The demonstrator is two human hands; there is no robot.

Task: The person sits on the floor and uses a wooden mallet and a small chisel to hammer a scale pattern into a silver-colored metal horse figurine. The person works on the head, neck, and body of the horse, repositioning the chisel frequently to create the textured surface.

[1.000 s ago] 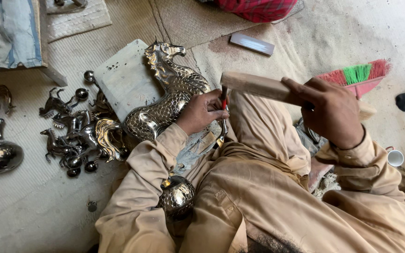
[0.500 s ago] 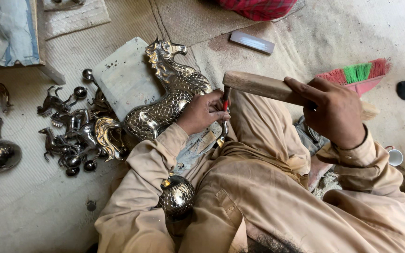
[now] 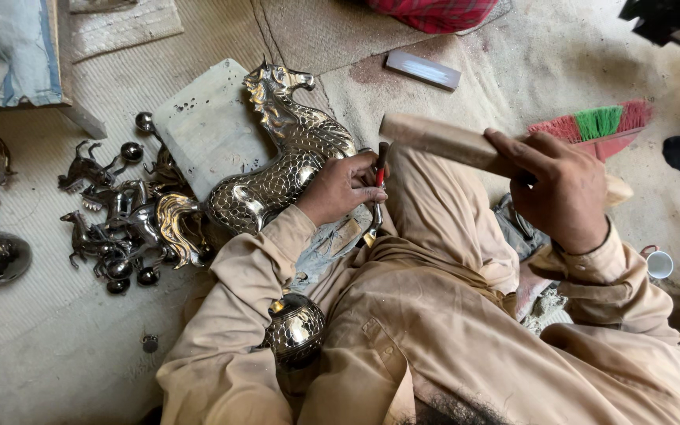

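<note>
Head view is showing a metal horse (image 3: pixel 293 157) lying against a grey slab (image 3: pixel 206 126) on the floor. The left hand (image 3: pixel 344 189) is pinching a red-handled chisel (image 3: pixel 379 177) upright beside it; the right hand (image 3: pixel 560 193) is gripping a wooden mallet (image 3: pixel 442 142). A skewed blow could be glancing onto fingers or denting the figure. Compared with earlier, the mallet is sitting slightly lower.

Hands (image 3: pixel 340 189) with chisel (image 3: pixel 377 193), mallet (image 3: pixel 442 142), metal horse (image 3: pixel 285 157)

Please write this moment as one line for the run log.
left hand: holds red-handled tool on metal horse | right hand: holds wooden mallet raised
</note>
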